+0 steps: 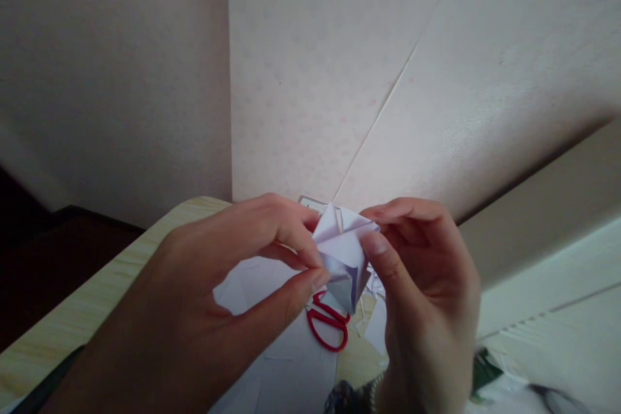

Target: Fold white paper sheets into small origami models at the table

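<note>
A small folded white paper piece (343, 259) is held up in front of me, above the table. My left hand (204, 297) pinches its left side between thumb and fingers. My right hand (422, 291) pinches its right side, thumb on the front and fingers curled behind the top edge. Both hands are closed on the paper. Below it lie red-handled scissors (328, 325), partly hidden by the folded paper.
A light wooden table (97, 297) stands in the corner of pale walls. White paper sheets (286, 356) and small paper scraps (373, 310) lie on it. A dark patterned object (347, 398) sits at the bottom edge.
</note>
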`<state>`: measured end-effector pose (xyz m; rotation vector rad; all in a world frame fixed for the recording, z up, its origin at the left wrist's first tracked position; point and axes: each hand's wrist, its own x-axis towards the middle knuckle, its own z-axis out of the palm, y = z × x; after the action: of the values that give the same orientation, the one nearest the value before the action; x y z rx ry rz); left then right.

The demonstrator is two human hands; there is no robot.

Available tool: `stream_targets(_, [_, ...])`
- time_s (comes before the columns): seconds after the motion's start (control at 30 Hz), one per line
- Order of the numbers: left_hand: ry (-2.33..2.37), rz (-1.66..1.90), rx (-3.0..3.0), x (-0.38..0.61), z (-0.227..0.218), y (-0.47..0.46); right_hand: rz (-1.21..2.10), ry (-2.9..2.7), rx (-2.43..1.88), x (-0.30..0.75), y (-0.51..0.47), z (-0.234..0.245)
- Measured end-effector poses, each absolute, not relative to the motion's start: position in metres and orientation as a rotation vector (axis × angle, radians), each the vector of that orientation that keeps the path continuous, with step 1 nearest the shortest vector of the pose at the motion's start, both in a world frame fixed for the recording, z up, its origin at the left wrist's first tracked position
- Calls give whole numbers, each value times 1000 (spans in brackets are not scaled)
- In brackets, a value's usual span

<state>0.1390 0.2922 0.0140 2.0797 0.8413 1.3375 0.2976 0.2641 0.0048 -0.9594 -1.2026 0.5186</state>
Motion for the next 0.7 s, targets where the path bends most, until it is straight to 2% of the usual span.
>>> stream_targets(0.27, [862, 1289, 1728, 139, 12, 295, 553, -1210, -972, 293, 261, 8])
stream_targets(0.5, [766, 1028, 1756, 141, 17, 297, 594, -1335, -950, 298, 263, 8])
stream_targets(0.7, [780, 1001, 1826, 142, 13, 299, 554, -1371, -974, 299, 263, 7])
